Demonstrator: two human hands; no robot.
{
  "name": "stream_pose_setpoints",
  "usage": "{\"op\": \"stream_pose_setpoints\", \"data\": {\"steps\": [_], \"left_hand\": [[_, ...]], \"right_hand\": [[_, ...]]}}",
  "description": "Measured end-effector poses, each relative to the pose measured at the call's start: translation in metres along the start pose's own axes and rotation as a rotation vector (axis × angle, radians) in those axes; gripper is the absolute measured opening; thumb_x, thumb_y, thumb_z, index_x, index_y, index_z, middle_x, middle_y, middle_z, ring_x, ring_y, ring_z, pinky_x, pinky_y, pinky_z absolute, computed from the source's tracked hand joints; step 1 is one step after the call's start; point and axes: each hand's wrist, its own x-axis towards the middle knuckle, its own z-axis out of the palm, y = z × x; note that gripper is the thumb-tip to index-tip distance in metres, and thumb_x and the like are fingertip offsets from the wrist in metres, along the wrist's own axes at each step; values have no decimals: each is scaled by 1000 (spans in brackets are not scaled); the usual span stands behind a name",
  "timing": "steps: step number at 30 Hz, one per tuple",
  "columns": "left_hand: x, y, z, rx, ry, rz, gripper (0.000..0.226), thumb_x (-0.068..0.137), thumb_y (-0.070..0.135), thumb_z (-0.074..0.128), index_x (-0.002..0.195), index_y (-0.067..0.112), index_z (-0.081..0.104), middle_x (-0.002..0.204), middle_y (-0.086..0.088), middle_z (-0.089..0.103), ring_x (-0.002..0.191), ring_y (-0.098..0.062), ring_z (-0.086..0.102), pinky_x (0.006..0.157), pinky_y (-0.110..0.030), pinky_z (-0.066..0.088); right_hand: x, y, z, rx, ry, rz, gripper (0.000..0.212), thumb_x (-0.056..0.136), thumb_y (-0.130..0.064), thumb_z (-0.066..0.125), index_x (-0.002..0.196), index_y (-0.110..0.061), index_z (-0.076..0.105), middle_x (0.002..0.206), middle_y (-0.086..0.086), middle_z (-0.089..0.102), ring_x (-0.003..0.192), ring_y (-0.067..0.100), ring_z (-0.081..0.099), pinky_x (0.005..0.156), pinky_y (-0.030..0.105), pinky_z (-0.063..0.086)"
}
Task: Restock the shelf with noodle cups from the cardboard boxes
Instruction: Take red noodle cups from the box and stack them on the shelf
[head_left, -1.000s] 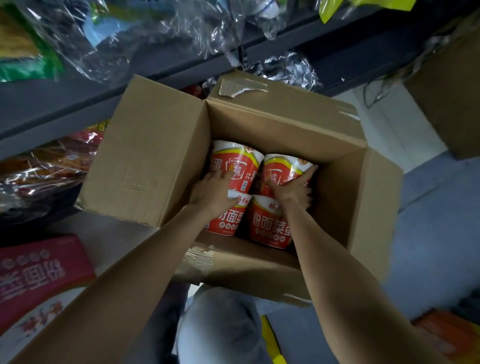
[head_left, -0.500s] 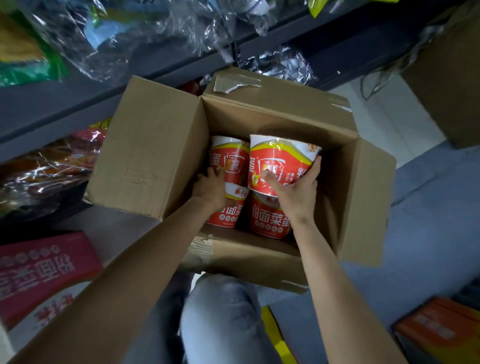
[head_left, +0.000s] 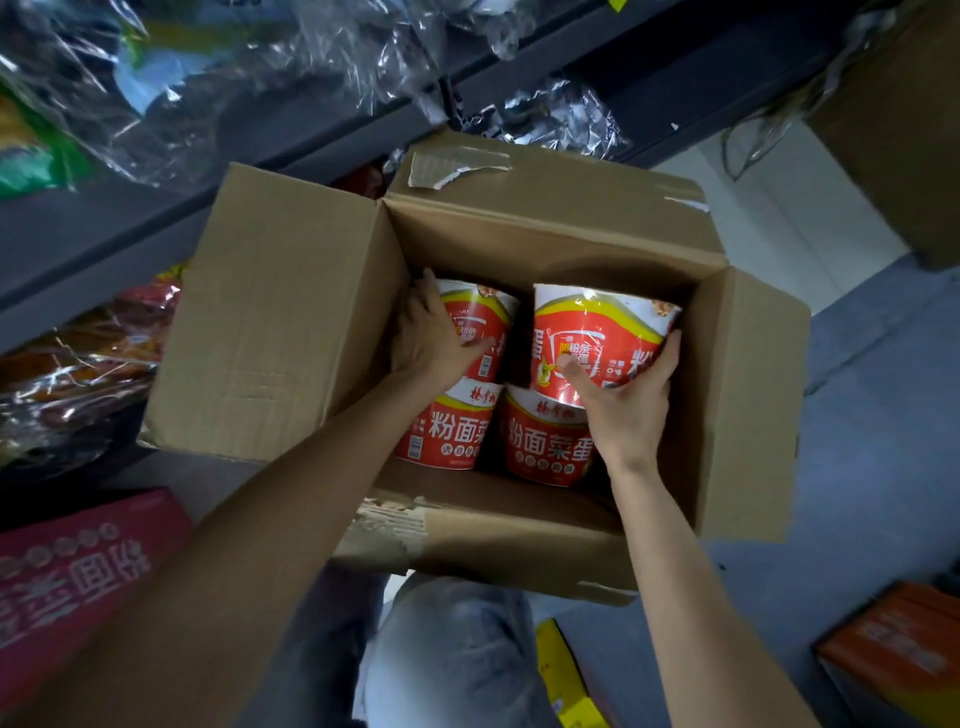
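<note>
Head view: right hand (head_left: 626, 400) gripping far-right noodle cup (head_left: 602, 338), cup sitting raised at 1 o'clock in cardboard box (head_left: 291, 322), long axis upright. Left hand (head_left: 431, 338) wrapping far-left cup (head_left: 480, 327) at 11 o'clock. Shelf (head_left: 130, 234) lying at 10 o'clock, nearer left arm.

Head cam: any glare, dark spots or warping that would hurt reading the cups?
Head view: dim overall; clear plastic wrap on the shelf throws bright glints; the cardboard box is shadowed at its far inner wall; wide-angle bending at the edges; labels on the noodle cups stay legible.
</note>
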Motion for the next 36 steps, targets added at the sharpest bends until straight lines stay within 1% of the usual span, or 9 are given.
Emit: {"op": "stream_pose_setpoints", "data": {"steps": [6,11,15,21,25,27,28,31,36], "left_hand": [[16,13,37,63,15,-127,135,64,55,79,148,22,-22,155,-25,-2,138,-43,22,107,-53,32],[13,15,35,39,41,-110,131,65,52,79,149,24,-18,154,-23,7,131,-42,33,99,-51,39],[-4,16,7,-67,73,-52,126,62,49,82,150,29,-7,152,-19,15,131,-41,33,97,-49,38],[-60,20,-62,-268,144,50,126,58,47,85,148,38,-3,148,-12,23,134,-37,32,103,-52,35],[-114,9,-116,-451,163,100,131,39,66,83,144,39,9,140,-3,36,125,-20,44,99,-49,46],[-148,4,-147,-473,198,173,130,40,60,87,145,38,13,138,3,38,121,-12,46,99,-40,46],[-167,3,-163,-427,235,215,129,43,56,88,145,40,11,140,4,36,123,-12,43,101,-38,43],[-224,1,-203,-222,410,339,127,47,48,88,147,41,9,143,-6,33,130,-27,37,104,-52,37],[-293,-5,-243,-139,724,463,119,52,52,85,145,35,14,147,-7,29,134,-27,31,107,-53,35]], "right_hand": [[6,4,10,64,6,13,114,66,-48,81,150,-29,5,139,9,44,123,24,50,101,47,44],[2,2,7,111,-9,14,113,64,-51,80,148,-33,7,138,6,45,121,23,51,98,51,46],[-8,-10,-6,258,-49,102,123,49,-62,82,146,-39,9,135,2,48,118,20,53,98,49,46],[-41,-49,-52,691,-322,240,104,51,-52,85,140,-31,36,120,-1,64,101,17,66,92,46,51],[-74,-71,-96,875,-477,152,99,49,-56,84,135,-26,46,118,2,67,105,21,66,94,47,49],[-93,-84,-117,966,-540,102,99,51,-52,83,136,-21,44,121,7,66,108,23,65,98,49,47],[-103,-93,-126,988,-568,76,106,47,-52,86,137,-20,42,122,8,65,108,23,65,97,49,47],[-132,-124,-147,1004,-555,-55,119,36,-55,91,138,-22,39,125,7,63,109,23,64,92,49,50],[-185,-197,-163,977,-491,-345,118,45,-49,86,143,-30,24,126,-4,56,113,14,60,99,43,47]]}}
